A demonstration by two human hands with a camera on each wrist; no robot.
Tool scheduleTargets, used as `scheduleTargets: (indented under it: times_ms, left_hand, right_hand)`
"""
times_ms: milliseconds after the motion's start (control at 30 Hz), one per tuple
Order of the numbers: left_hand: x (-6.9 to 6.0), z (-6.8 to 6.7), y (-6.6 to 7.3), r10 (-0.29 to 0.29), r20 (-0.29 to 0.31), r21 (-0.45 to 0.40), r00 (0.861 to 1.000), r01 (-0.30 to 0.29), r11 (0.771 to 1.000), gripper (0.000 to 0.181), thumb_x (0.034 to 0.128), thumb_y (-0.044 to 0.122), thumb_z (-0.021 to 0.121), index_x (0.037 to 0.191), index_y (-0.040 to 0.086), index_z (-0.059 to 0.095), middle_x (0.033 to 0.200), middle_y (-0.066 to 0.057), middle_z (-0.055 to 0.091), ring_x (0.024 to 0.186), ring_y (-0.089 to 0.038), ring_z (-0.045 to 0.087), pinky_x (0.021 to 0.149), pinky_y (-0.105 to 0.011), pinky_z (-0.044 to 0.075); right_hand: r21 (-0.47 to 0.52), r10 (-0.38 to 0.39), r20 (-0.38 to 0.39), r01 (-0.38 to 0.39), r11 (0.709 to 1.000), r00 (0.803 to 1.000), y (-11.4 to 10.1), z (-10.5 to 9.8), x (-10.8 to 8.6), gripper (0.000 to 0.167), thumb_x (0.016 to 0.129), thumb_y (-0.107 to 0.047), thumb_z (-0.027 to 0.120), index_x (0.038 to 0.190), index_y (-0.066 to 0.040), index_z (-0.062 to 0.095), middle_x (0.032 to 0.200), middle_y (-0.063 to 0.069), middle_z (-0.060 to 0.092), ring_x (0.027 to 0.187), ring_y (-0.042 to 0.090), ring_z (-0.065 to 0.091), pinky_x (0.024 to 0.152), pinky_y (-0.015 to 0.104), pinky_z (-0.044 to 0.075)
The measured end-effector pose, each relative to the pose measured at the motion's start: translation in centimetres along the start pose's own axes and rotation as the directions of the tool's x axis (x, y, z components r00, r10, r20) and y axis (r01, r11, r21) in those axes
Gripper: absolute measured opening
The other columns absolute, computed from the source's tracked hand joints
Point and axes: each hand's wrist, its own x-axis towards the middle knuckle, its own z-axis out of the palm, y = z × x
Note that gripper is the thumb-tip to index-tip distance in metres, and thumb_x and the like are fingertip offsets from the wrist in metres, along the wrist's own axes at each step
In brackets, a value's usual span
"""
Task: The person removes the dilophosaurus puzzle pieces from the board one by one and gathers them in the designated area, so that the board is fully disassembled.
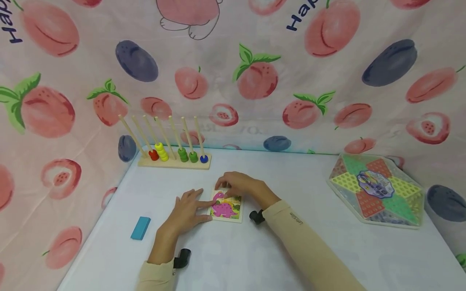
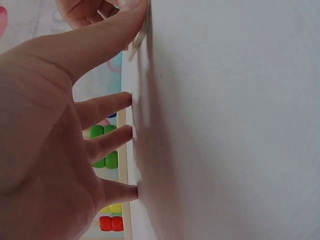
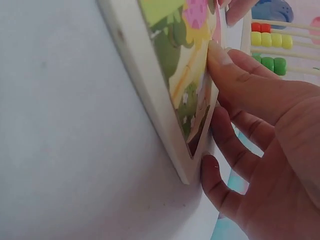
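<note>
Framing a dinosaur picture (image 1: 223, 209), the tray (image 1: 226, 220) beside the spread left grip (image 1: 186, 208) is pinched by the right grip (image 1: 242, 184).

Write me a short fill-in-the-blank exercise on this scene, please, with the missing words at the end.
1. The framed puzzle between the left hand and the right hand pictures a pink ____.
2. The small block is coloured ____.
3. The bead stand has ____ pegs.
4. In the head view, the patterned case lies toward the table's ____ side.

Missing words: dinosaur; blue; seven; right.
</note>
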Motion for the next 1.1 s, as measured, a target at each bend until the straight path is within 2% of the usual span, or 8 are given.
scheduleTargets:
  times_ms: [300, 467, 833, 1100]
  left_hand:
    - [0.1, 0.2, 0.0, 0.01, -0.01, -0.004, 1.0, -0.01, 1.0, 0.046, 0.0824, 0.04, 0.083, 0.126, 0.032, 0.072, 0.161, -0.014, 0.045, 0.152, -0.045, 0.031, 0.114, -0.083, 0.018]
    - [0.1, 0.2, 0.1, 0.014, -0.009, 0.0, 1.0, -0.014, 1.0, 0.045, 0.0824, 0.04, 0.083, 0.125, 0.031, 0.073, 0.16, -0.014, 0.045, 0.151, -0.046, 0.032, 0.113, -0.084, 0.019]
    - [-0.1, -0.1, 0.1, 0.006, 0.004, -0.014, 1.0, -0.006, 1.0, 0.045, 0.0829, 0.04, 0.083, 0.126, 0.032, 0.073, 0.161, -0.013, 0.044, 0.152, -0.045, 0.03, 0.114, -0.084, 0.017]
    - [0.0, -0.1, 0.0, -0.001, 0.005, 0.004, 1.0, 0.001, 1.0, 0.047, 0.0821, 0.04, 0.083, 0.127, 0.033, 0.072, 0.16, -0.013, 0.045, 0.151, -0.045, 0.031, 0.113, -0.083, 0.018]
  right_hand:
    - [0.024, -0.026, 0.002, 0.026, 0.999, 1.0, 0.1, 0.0, 0.0, 0.032, 0.091, -0.016, 0.076, 0.122, -0.022, 0.07, 0.116, 0.005, 0.064, 0.104, 0.017, 0.055, 0.102, 0.032, 0.052]
    - [0.03, -0.027, -0.015, 0.028, 0.999, 1.0, -0.1, 0.1, -0.3, 0.033, 0.091, -0.015, 0.077, 0.122, -0.021, 0.069, 0.114, 0.004, 0.063, 0.102, 0.016, 0.053, 0.097, 0.031, 0.051]
    - [0.109, -0.035, -0.03, 0.038, 0.993, 0.999, -0.4, 0.5, -0.5, 0.035, 0.093, -0.007, 0.073, 0.124, -0.017, 0.063, 0.114, 0.003, 0.065, 0.091, 0.015, 0.054, 0.087, 0.026, 0.051]
    - [0.073, -0.005, -0.067, 0.009, 0.997, 0.998, -0.3, 1.0, -0.6, 0.035, 0.094, -0.013, 0.073, 0.126, -0.021, 0.061, 0.114, -0.002, 0.068, 0.091, 0.012, 0.059, 0.09, 0.027, 0.053]
